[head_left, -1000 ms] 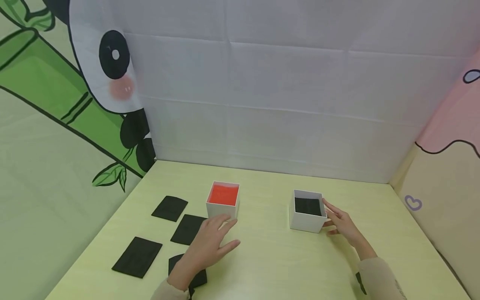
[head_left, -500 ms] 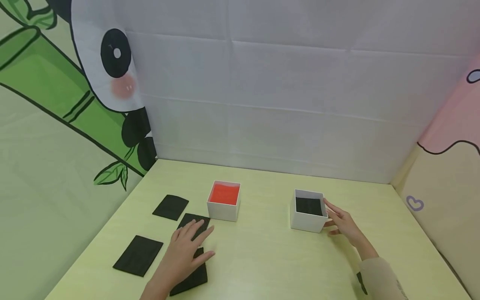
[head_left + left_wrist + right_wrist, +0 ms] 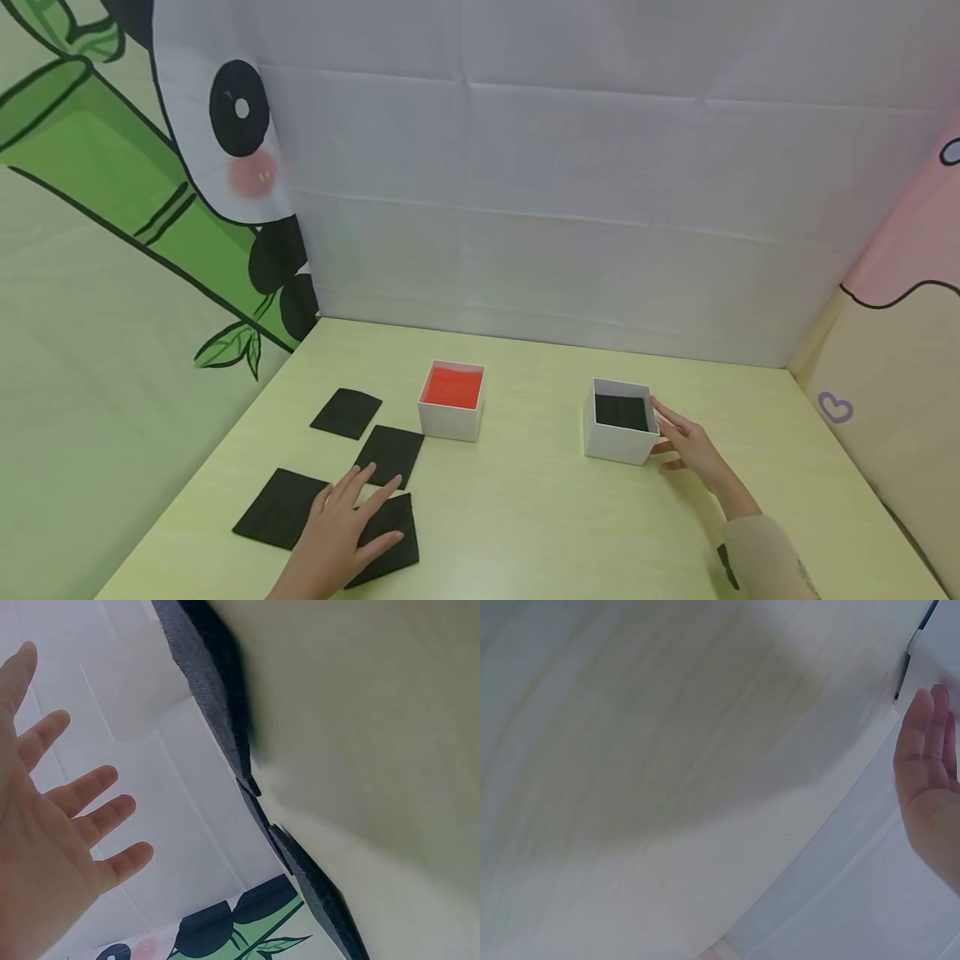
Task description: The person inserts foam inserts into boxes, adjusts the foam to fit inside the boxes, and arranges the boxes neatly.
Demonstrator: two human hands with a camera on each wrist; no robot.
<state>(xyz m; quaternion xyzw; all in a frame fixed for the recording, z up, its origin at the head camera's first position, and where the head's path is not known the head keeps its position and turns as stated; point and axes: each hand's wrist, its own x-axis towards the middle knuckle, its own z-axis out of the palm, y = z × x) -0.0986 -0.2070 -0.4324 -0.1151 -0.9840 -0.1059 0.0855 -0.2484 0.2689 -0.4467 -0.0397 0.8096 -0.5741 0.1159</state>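
My left hand [image 3: 337, 527], fingers spread and fairly straight, is over the near black square pieces, palm down. It overlaps one dark square [image 3: 396, 537] and the edge of another black square [image 3: 273, 507]. In the left wrist view that hand [image 3: 56, 840] holds nothing, and dark flat edges [image 3: 319, 896] lie on the table beyond. Farther off lie two more black squares, one [image 3: 347, 413] at the back and one [image 3: 393, 450] before the red-filled box. My right hand [image 3: 696, 457] rests straight fingers against the right side of a white box [image 3: 618, 444] with black material [image 3: 622, 412] inside.
A second white box [image 3: 448, 422] with a red sheet [image 3: 454, 388] inside stands left of the middle. The pale yellow table [image 3: 517, 517] ends at a white cloth backdrop [image 3: 540, 183]. A small dark thing [image 3: 726, 567] shows beside the right sleeve [image 3: 768, 554].
My left hand has drawn back from the red-filled box, moving left and nearer over the black squares. The right hand has stayed at its box.
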